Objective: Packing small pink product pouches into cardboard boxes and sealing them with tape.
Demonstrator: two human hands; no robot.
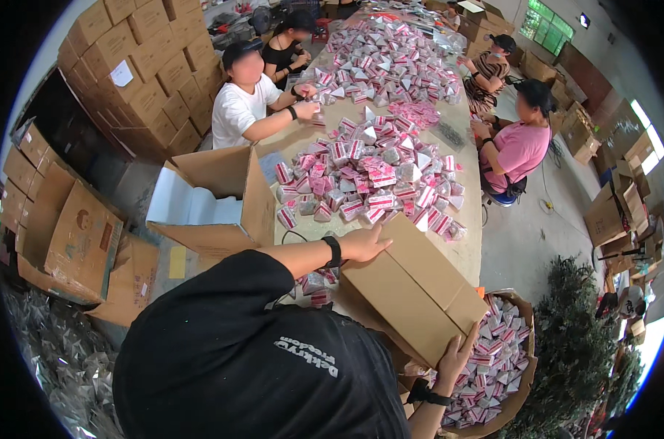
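A brown cardboard box (420, 285) with its flaps folded down is held tilted over the near end of the table. My left hand (365, 243) grips its far left corner, thumb on the upper face. At the opposite, near right end, my right hand (456, 358) is wrapped round the box's edge, fingers on its top. The underside is hidden. Just beyond the box lies a heap of small clear packets (376, 172) with pink-and-white labels. More such packets fill a large open carton (526, 366) beside my right hand.
An open carton (255, 197) with white sheeting inside stands left of the table (469, 256). Stacked cartons (149, 66) rise behind it. Several co-workers sit along both sides, one in white (237, 102), another in pink (522, 150). Dark green artificial foliage (566, 329) lies at right.
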